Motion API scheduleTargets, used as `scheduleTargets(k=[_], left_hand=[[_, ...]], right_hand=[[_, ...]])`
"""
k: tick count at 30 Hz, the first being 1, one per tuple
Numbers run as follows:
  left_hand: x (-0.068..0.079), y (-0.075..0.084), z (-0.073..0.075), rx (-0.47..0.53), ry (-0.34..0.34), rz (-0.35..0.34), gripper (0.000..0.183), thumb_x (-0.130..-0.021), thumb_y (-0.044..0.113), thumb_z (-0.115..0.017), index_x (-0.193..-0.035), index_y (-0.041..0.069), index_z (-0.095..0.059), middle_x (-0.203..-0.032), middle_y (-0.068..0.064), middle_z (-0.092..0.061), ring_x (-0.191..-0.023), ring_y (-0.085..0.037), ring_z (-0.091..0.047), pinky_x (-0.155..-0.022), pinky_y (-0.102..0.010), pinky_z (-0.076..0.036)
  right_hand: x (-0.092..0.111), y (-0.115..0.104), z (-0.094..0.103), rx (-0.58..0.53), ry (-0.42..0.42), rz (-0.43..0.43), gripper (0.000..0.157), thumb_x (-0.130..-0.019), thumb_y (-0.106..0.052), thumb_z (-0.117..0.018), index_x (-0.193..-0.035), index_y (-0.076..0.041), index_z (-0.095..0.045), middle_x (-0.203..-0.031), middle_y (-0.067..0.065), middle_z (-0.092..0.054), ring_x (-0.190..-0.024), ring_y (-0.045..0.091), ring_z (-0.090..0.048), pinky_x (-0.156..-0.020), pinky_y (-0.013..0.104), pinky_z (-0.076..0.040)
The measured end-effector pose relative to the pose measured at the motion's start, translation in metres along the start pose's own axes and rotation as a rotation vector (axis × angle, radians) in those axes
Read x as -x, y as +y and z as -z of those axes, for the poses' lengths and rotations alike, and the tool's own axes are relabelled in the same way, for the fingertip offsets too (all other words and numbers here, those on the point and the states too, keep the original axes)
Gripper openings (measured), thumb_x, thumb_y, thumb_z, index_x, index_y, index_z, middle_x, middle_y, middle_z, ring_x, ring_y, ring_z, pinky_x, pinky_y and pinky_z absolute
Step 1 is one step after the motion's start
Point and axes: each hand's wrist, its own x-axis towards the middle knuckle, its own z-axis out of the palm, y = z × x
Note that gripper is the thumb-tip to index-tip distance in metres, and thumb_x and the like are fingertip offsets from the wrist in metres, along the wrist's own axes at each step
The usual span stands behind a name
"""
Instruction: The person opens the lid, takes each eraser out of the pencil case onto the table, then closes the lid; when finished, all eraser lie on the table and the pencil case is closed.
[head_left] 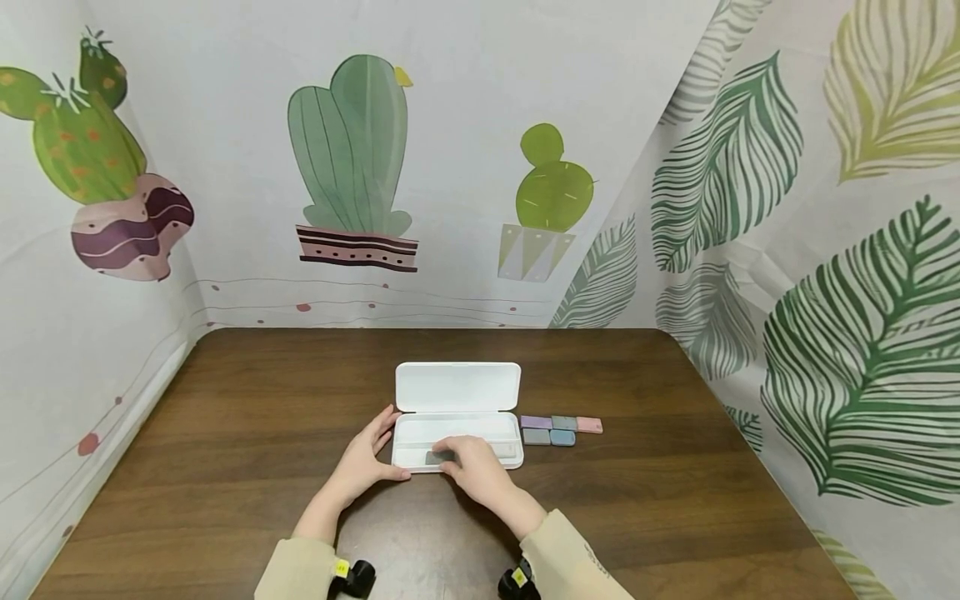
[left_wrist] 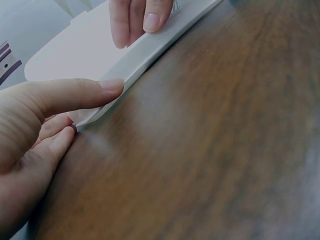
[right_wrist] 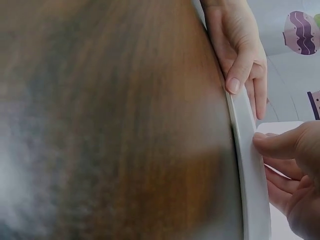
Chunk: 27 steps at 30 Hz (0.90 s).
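Observation:
A white hinged case (head_left: 458,422), like a pencil case, lies on the table with its lid (head_left: 457,387) raised back. My left hand (head_left: 365,456) grips its left end, thumb along the near rim and fingers around the far side. Over the front compartment, my right hand (head_left: 480,468) pinches a small grey block (head_left: 432,457) between thumb and fingers. In the right wrist view the right thumb (right_wrist: 275,145) sits at the near rim and the curled fingers reach inside; the block is hidden there.
To the right of the case, several small blocks lie in two rows: purple (head_left: 536,422), grey-green (head_left: 564,423) and pink (head_left: 589,425) behind, grey (head_left: 536,437) and blue (head_left: 562,437) in front. Patterned cloth (head_left: 465,167) surrounds the brown wooden table (head_left: 675,500).

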Motion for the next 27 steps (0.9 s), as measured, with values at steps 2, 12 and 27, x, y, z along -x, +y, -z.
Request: scheduleTargets(k=[2,12,27], left_hand=[[0.0000,0.0001,-0.0001,-0.002,0.001,-0.001,0.114,-0.063,-0.001,-0.089,-0.153,-0.005,-0.019,-0.154,-0.028,-0.033,-0.142,-0.040,-0.035,-0.116,-0.040,-0.036],[0.0000,0.0003,-0.0005,-0.001,0.001,0.001,0.115,-0.062,-0.001,-0.089,-0.153,-0.005,-0.019,-0.154,-0.027,-0.033,-0.142,-0.039,-0.035,-0.116,-0.040,-0.036],[-0.0005,0.0001,-0.0009,0.008,0.003,0.001,0.115,-0.061,-0.003,-0.089,-0.153,-0.006,-0.019,-0.153,-0.028,-0.033,-0.141,-0.041,-0.035,-0.116,-0.041,-0.035]], right_hand=[[-0.0001,0.0001,0.0001,-0.008,0.005,0.008,0.021,-0.086,-0.008,-0.072,-0.108,-0.007,-0.072,-0.107,0.004,-0.074,-0.104,0.018,-0.068,-0.091,0.029,-0.058],[0.0007,0.0013,0.0004,-0.039,0.027,0.018,0.021,-0.085,-0.006,-0.073,-0.105,-0.007,-0.069,-0.105,0.005,-0.072,-0.101,0.018,-0.068,-0.088,0.028,-0.058],[-0.0034,0.0099,0.0003,-0.147,0.009,-0.020,0.025,-0.082,-0.005,-0.076,-0.106,-0.003,-0.069,-0.104,0.010,-0.074,-0.094,0.021,-0.069,-0.082,0.028,-0.060]])
